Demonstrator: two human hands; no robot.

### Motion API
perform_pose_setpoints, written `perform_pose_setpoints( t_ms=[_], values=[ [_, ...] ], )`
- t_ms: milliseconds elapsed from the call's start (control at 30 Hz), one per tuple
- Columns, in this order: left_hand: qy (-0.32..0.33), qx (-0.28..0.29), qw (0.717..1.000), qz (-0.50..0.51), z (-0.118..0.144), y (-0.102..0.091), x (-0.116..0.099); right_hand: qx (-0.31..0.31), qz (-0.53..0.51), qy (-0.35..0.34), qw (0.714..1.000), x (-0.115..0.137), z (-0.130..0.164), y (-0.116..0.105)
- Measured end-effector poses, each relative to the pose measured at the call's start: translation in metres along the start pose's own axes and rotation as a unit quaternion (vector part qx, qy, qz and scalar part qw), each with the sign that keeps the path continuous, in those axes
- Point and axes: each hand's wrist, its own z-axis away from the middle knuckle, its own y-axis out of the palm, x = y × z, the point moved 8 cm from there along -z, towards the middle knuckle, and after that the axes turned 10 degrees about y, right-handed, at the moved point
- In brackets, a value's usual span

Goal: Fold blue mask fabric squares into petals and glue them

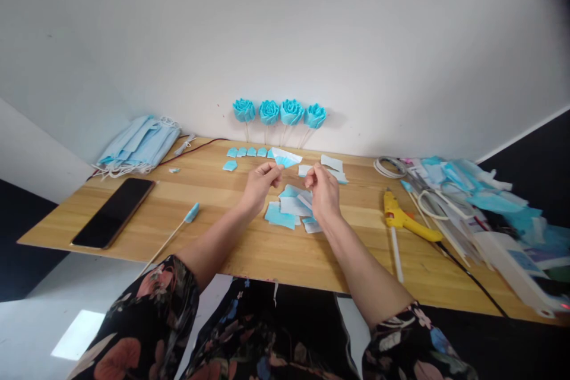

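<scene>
My left hand (262, 185) pinches a small blue and white piece of mask fabric (285, 158) and holds it up above the wooden table (249, 249). Close to its right, my right hand (323, 190) has thumb and fingertips pressed together; whether anything is between them I cannot tell. Under both hands lies a loose pile of cut blue and white fabric pieces (289, 209). A row of small folded blue pieces (247, 152) lies behind the hands.
Several blue fabric roses on sticks (279, 113) lean on the wall. A stack of blue face masks (139, 143) and a black phone (114, 212) lie left. A stick with a blue tip (176, 229) is nearby. A yellow glue gun (403, 218), scissors and scraps (472, 199) lie right.
</scene>
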Motion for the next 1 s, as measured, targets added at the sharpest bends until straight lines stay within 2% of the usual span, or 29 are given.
perform_pose_setpoints(
  t_ms=[133, 300, 367, 800, 1000],
  values=[
    [0.008, -0.002, 1.000, -0.003, -0.001, -0.001, 0.000, -0.005, 0.040, 0.005, 0.999, -0.002, 0.001, 0.001],
    [0.017, 0.006, 1.000, 0.013, -0.002, 0.001, 0.000, 0.111, 0.027, 0.012, 0.993, -0.001, 0.009, 0.024],
    [0.010, 0.010, 1.000, 0.016, -0.001, 0.002, 0.002, 0.136, 0.042, 0.022, 0.990, -0.003, 0.012, 0.029],
    [-0.001, 0.086, 0.996, -0.036, 0.007, 0.016, 0.005, 0.067, 0.050, 0.052, 0.995, -0.011, 0.008, 0.018],
    [-0.011, 0.065, 0.998, -0.019, 0.005, 0.013, 0.005, 0.064, 0.065, 0.046, 0.995, -0.013, 0.005, 0.017]
  ],
)
